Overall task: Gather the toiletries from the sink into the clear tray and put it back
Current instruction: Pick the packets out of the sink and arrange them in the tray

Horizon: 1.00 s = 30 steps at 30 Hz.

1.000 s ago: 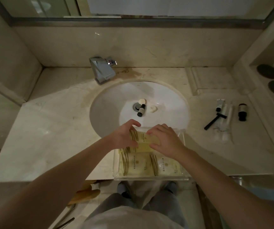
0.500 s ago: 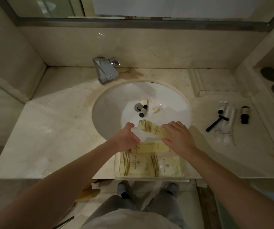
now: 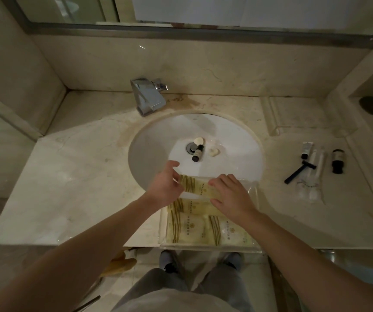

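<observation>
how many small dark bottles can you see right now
2. One dark bottle lies in the sink beside the drain; the other bottle lies on the counter at right. More may be hidden.

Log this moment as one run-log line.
step: packing packet into clear tray | left hand: holds packet | right hand: holds packet | sink: small bottle left

A hotel-style bathroom: marble counter point(image 3: 68, 188), undermount sink point(image 3: 158, 140), chrome faucet point(image 3: 147, 97), mirror point(image 3: 181, 10).
</observation>
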Tool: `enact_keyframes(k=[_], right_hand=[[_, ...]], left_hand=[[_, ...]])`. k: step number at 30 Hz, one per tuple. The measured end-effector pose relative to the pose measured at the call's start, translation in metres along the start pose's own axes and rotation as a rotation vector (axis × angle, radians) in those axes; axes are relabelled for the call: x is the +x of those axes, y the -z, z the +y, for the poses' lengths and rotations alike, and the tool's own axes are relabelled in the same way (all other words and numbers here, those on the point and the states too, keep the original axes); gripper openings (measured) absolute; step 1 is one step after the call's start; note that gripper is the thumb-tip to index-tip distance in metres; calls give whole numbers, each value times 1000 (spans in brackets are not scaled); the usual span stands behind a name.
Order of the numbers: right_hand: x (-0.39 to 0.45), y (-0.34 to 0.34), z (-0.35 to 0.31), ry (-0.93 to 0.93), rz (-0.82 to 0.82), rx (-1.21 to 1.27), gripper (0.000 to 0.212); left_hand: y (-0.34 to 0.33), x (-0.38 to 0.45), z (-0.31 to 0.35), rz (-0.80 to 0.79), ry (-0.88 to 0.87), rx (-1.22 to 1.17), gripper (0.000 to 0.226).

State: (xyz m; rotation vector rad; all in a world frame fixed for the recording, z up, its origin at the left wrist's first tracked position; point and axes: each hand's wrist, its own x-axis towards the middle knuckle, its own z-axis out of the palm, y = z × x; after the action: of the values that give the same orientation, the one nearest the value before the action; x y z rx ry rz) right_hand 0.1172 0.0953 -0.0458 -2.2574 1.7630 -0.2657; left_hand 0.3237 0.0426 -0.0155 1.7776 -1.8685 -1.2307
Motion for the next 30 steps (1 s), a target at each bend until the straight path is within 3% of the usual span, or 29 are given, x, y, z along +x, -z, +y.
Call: enact_keyframes(k=[3,9,15,21,30], right_hand=[[7,-7,-10,37,34,-70,51],[12,-7,-11,111,18,-55,40],[11,-9,-9,119,7,-128,23],[14,-14,-11,51,-26,-132,20],[9,-12,-1,38,-5,-98,30]], left_hand=[[6,-3,0,110,-88,181,46],[8,-2,-5,60,-9,440,16],[5,6,-9,37,56,446,23],[4,19,-8,8,78,496,27],[4,35,-1,-38,101,418,37]])
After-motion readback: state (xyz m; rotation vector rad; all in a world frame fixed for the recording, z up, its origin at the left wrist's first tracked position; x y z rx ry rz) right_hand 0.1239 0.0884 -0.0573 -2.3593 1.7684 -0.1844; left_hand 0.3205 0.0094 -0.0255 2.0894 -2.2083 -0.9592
